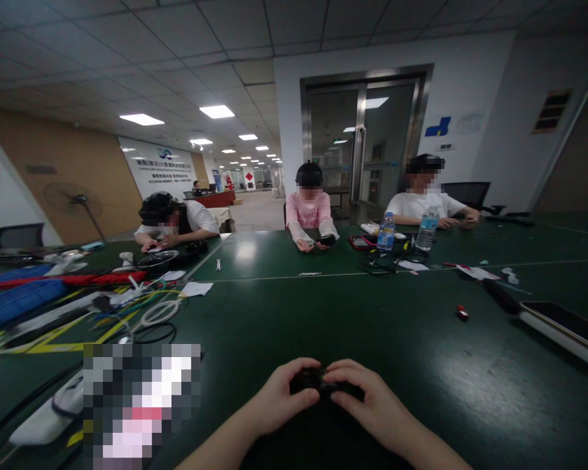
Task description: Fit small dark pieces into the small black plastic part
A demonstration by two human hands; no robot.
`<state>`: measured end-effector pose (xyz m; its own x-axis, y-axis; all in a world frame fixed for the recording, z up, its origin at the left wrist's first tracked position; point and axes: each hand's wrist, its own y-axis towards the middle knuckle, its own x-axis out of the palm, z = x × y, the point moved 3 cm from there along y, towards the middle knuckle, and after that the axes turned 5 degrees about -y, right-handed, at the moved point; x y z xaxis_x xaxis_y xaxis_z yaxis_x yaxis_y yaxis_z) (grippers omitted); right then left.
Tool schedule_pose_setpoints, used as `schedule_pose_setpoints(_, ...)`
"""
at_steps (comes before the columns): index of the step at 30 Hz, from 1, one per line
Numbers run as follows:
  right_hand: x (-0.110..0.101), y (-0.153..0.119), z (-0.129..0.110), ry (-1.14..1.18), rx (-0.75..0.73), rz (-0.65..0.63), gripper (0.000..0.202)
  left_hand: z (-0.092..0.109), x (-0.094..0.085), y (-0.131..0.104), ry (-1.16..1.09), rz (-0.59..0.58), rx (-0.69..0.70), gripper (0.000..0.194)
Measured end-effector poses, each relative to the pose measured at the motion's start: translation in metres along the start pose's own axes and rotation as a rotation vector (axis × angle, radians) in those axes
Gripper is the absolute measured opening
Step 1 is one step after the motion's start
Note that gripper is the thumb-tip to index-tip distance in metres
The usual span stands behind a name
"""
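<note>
Clamped at both ends: our L hand (287,397) and R hand (367,395) pinch a small black object (312,380) (type unclear) betw. thumbs & fingers, prob. to steady it, over the green tabletop (259,329). White cable (157,320) lies coiled off L, prob. keeping slack tidy.

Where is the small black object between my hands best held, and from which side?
Probably take the black object by its ends, from left and right: it looks wider than deep, and the left hand and right hand hold it so. Finer details are hidden.
</note>
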<state>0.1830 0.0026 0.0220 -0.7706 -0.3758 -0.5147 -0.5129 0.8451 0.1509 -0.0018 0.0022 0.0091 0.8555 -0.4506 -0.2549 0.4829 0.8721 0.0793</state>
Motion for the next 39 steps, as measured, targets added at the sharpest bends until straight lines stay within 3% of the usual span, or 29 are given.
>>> schedule_pose_setpoints(13,-0.001,-0.002,-0.005,-0.038,0.038,0.025,0.033,0.002,0.001,0.0,0.048,0.011,-0.016,0.039)
schedule_pose_setpoints(17,-0.002,0.0,0.0,-0.051,0.03,0.038,0.033,0.0,0.003,0.0,0.17,0.072,0.027,0.038)
schedule_pose_setpoints(22,-0.003,0.001,0.015,-0.154,0.146,0.061,0.038,-0.008,0.005,0.001,0.366,0.154,-0.021,0.036)
schedule_pose_setpoints(31,-0.003,0.0,0.019,-0.2,0.165,0.037,0.04,-0.004,0.007,0.002,0.467,0.137,0.022,0.004)
schedule_pose_setpoints(39,-0.005,0.001,0.022,-0.207,0.162,0.026,0.038,-0.007,0.007,0.003,0.499,0.122,0.011,0.006)
